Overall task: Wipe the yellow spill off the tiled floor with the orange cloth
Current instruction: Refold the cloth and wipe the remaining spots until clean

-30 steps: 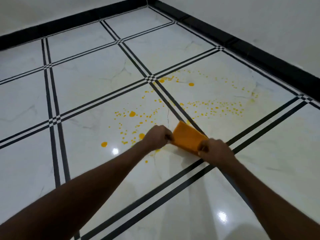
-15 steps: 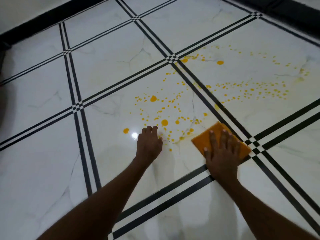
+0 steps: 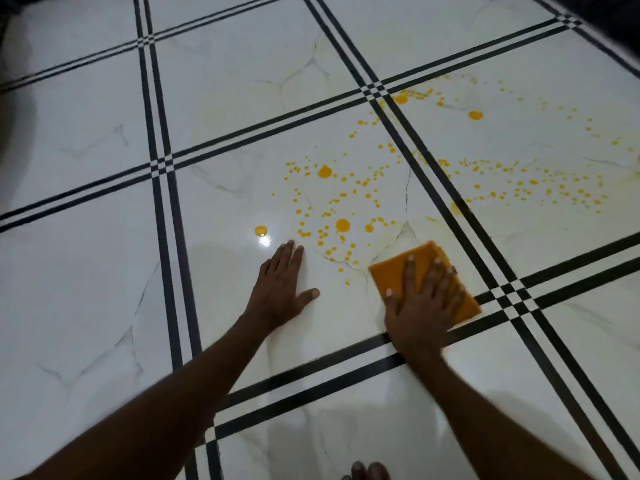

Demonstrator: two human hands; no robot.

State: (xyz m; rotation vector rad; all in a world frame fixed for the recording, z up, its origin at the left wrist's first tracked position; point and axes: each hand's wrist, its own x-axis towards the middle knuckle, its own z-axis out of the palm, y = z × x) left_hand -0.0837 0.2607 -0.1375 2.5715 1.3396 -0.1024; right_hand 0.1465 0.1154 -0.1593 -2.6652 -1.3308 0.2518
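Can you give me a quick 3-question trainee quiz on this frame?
1. True or false: the right hand presses flat on the orange cloth.
2. What does the left hand rest on? A) cloth B) bare floor tile C) a bucket
3. Fill in: most yellow spill drops lie ____ the cloth, away from the person.

Key: 1 true; 2 B; 3 beyond.

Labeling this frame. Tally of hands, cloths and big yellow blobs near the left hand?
Hands: 2, left hand flat on the floor, right hand flat on the cloth
Orange cloth: 1
Big yellow blobs: 3
Total: 6
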